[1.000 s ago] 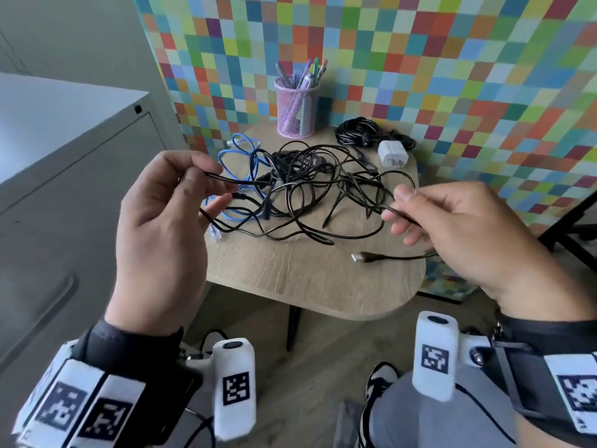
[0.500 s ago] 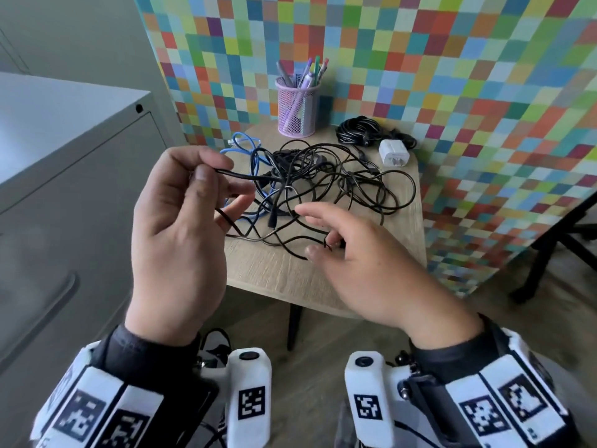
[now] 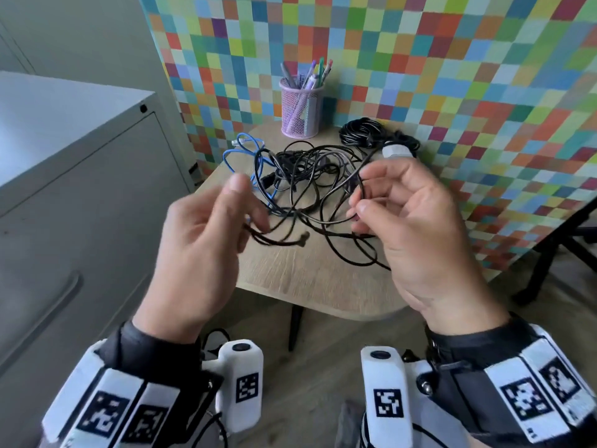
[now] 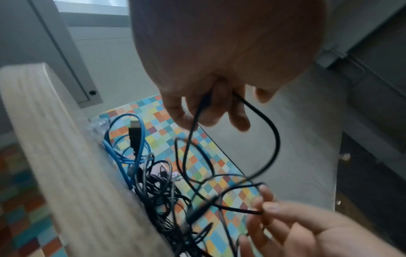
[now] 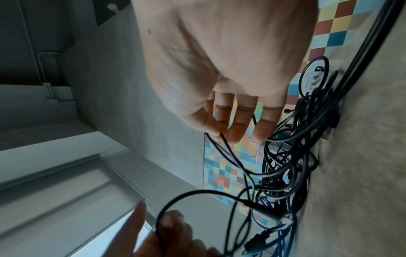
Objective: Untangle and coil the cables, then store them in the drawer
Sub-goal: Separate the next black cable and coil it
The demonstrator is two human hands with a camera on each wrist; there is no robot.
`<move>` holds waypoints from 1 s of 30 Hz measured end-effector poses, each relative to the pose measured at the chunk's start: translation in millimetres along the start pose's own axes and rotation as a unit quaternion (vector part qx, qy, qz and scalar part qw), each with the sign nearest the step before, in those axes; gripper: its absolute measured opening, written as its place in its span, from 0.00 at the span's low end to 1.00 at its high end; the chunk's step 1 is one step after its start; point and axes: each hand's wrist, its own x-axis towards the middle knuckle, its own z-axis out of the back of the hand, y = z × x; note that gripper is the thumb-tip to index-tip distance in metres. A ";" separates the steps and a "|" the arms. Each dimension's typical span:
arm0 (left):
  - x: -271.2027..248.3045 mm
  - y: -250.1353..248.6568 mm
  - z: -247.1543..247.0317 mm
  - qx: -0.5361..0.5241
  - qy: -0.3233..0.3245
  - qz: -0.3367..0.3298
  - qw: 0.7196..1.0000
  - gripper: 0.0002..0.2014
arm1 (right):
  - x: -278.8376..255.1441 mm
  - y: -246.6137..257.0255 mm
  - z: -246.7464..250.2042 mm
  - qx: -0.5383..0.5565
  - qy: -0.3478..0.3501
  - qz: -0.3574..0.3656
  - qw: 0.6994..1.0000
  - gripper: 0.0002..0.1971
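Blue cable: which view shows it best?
Head view: the blue cable lies looped at the table's far-left edge, beside the black tangle. Left wrist shows its loops closer but blurred; right wrist only a corner strand.

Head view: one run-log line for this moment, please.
phase: untangling | left hand: pinches black cable | right hand: pinches same cable | tangle: on table | blue cable: in tangle | coiled: none yet

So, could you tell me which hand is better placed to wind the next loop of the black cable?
Probably the right hand: it pinches the black cable on the side running into the tangle, while the left hand grips the started loop.
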 end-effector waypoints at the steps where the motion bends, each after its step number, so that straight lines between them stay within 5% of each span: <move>1: -2.0 0.3 -2.7 0.041 0.040 0.011 0.998 0.24 | -0.2 0.6 0.6 -0.005 0.008 0.003 1.000 0.17; 7: -8.3 9.5 -17.1 0.210 0.146 0.012 0.967 0.10 | -8.8 3.5 -5.6 -0.061 0.123 0.022 0.990 0.21; 9: -9.6 8.5 -20.3 0.215 0.153 -0.003 0.965 0.03 | -10.5 5.5 -6.6 -0.050 0.144 0.010 0.988 0.20; 12: -10.1 8.5 -23.2 0.204 0.130 -0.031 0.970 0.06 | -9.8 9.5 -5.3 -0.027 0.151 0.004 0.988 0.18; 20: 4.0 8.5 -0.6 0.137 -0.010 0.038 0.990 0.26 | 3.4 16.9 22.5 0.093 0.020 -0.036 0.995 0.08; 25: 7.5 23.3 3.4 0.126 -0.055 0.073 0.988 0.20 | 11.3 16.9 39.1 0.115 -0.077 -0.049 0.989 0.13; 28: 8.1 25.7 0.0 0.144 -0.079 0.064 0.984 0.03 | 10.7 18.7 42.3 0.124 -0.079 -0.040 0.988 0.17; 30: 6.7 25.7 -1.6 0.146 -0.091 0.063 0.983 0.11 | 8.6 21.0 40.6 0.128 -0.045 -0.033 0.990 0.18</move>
